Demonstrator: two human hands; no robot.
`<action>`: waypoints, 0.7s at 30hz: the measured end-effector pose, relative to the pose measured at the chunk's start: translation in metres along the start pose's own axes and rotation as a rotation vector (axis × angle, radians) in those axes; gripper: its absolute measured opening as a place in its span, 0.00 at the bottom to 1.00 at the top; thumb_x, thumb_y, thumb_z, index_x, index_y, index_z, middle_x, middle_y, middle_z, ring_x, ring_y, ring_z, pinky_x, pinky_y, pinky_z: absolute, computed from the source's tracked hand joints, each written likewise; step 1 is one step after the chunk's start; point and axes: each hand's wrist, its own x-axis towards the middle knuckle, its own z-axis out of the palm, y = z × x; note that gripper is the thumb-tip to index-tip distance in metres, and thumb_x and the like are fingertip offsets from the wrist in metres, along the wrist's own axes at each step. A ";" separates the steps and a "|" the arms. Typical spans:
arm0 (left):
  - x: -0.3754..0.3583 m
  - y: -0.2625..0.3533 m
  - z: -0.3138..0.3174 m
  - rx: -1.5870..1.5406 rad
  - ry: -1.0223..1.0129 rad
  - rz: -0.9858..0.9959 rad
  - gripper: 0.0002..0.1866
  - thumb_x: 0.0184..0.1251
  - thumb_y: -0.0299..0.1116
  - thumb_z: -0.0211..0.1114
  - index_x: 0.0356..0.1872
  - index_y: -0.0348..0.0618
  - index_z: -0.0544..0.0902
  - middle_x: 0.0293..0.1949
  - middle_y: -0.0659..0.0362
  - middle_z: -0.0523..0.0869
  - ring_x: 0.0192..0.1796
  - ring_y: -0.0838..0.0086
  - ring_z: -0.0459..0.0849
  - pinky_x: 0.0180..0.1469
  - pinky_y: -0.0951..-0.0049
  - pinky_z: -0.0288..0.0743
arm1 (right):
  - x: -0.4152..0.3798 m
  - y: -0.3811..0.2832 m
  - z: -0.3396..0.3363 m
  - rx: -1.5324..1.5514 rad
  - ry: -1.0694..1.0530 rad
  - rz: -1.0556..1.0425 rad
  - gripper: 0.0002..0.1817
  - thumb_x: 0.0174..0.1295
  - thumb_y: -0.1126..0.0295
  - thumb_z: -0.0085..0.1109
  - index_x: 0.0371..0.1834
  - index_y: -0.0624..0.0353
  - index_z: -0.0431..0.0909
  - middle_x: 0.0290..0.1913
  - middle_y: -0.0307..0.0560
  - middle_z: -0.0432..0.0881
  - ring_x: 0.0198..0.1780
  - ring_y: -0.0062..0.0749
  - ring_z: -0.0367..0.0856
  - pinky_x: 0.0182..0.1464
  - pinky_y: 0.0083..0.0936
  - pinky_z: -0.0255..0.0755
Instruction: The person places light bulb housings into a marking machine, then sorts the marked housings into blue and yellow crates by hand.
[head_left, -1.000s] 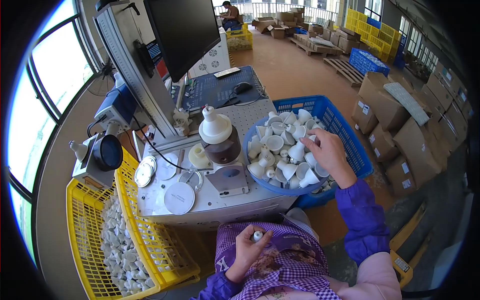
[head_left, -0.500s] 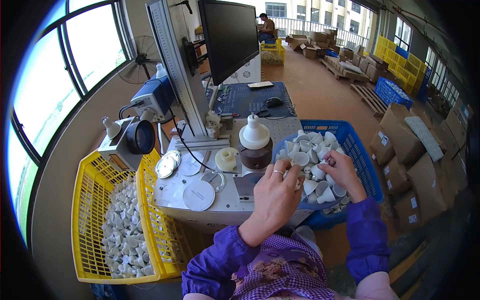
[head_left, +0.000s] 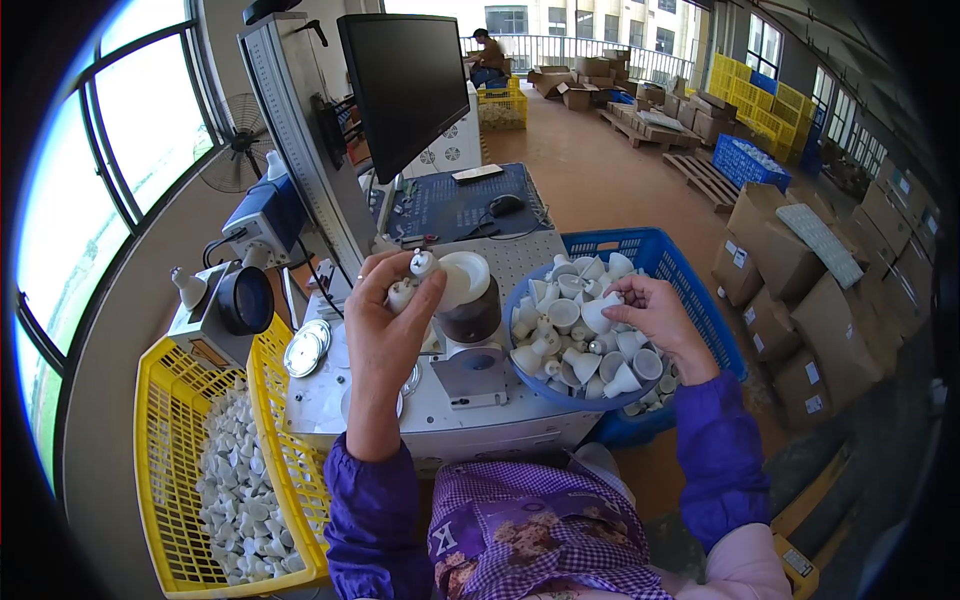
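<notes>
My left hand [head_left: 385,315] is raised at the left side of a dark round fixture [head_left: 470,318], its fingers closed round small white bulb housings [head_left: 423,263] with metal pins at their ends. A pale round disc [head_left: 466,277] tops the fixture just beyond the fingertips. Over a blue-grey basin [head_left: 590,403] heaped with white bulb housings [head_left: 565,315], my right hand [head_left: 655,318] pinches one cup-shaped bulb housing [head_left: 598,312] between thumb and fingers. The basin rests on a blue crate [head_left: 715,335].
At the left a yellow crate [head_left: 160,480] holds many white housings. A marking head with a dark lens [head_left: 247,300] and a monitor [head_left: 405,90] stand by the worktable. Metal discs [head_left: 307,346] lie on it. Cardboard boxes [head_left: 770,255] line the right; a person [head_left: 488,58] sits far back.
My left hand has moved from beside the basin leftward to the fixture. The housing that stood upright on the fixture no longer stands there. My right hand has lifted a housing; the view has shifted.
</notes>
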 end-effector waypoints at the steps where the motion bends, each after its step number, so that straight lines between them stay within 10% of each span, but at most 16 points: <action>1: -0.014 -0.002 -0.003 -0.097 -0.010 -0.086 0.12 0.59 0.28 0.69 0.41 0.31 0.82 0.43 0.58 0.80 0.42 0.77 0.80 0.44 0.76 0.75 | 0.001 -0.011 0.002 0.057 -0.031 -0.003 0.14 0.53 0.75 0.70 0.42 0.65 0.80 0.30 0.34 0.79 0.32 0.14 0.74 0.34 0.14 0.69; 12: -0.145 -0.028 -0.014 -0.436 -0.146 -0.626 0.09 0.64 0.32 0.67 0.41 0.40 0.82 0.33 0.68 0.81 0.34 0.87 0.74 0.37 0.84 0.67 | 0.046 -0.109 0.083 0.313 -0.197 -0.275 0.12 0.56 0.76 0.66 0.44 0.60 0.80 0.36 0.37 0.80 0.37 0.18 0.77 0.42 0.18 0.72; 21: -0.168 -0.033 -0.018 -0.444 -0.142 -0.761 0.09 0.64 0.33 0.66 0.41 0.39 0.82 0.33 0.68 0.82 0.34 0.87 0.76 0.37 0.84 0.69 | 0.080 -0.123 0.114 -0.075 -0.351 -0.312 0.12 0.58 0.72 0.63 0.43 0.64 0.79 0.37 0.44 0.79 0.36 0.23 0.76 0.43 0.24 0.72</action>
